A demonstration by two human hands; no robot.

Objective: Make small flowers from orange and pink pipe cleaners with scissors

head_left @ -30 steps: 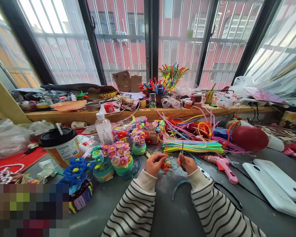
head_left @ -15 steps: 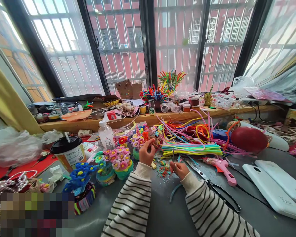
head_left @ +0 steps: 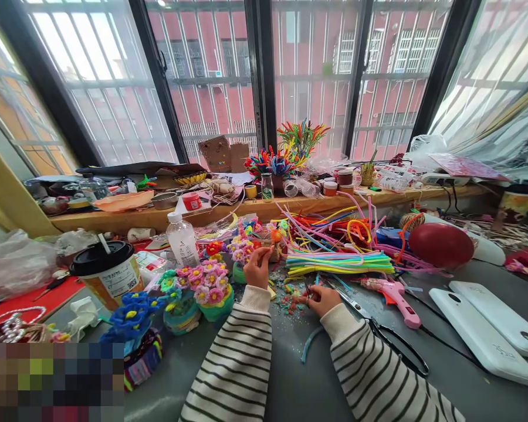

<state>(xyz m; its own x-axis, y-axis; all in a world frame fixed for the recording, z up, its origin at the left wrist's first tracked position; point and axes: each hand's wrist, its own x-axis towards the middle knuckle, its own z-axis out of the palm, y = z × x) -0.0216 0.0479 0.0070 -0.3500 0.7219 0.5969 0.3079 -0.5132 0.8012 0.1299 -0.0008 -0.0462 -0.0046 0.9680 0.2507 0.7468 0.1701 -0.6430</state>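
Observation:
My left hand (head_left: 257, 268) is raised over the table with thumb and fingers pinched. An orange fuzzy pipe cleaner piece (head_left: 276, 234) shows just beyond its fingertips. To the right and lower, my right hand (head_left: 323, 300) is closed around small metal scissors (head_left: 308, 289), partly hidden by its fingers. Colourful fuzz clippings (head_left: 290, 303) lie scattered between the hands. A short blue-grey pipe cleaner (head_left: 307, 346) curves on the table below. Large black-handled scissors (head_left: 396, 346) rest open beside my right wrist. Pink pipe cleaner flowers (head_left: 209, 281) in a green pot stand left of my left hand.
A bundle of pipe cleaners (head_left: 338, 264) lies behind my right hand. At right are a pink glue gun (head_left: 398, 302) with its cord and white power banks (head_left: 484, 337). A lidded cup (head_left: 108, 272) and a plastic bottle (head_left: 183, 241) stand left, near blue flowers (head_left: 134, 313).
My left hand has turned slightly, and the orange piece has shifted right and up. The scissors in my right hand have tilted away from upright. The camera view has moved a little.

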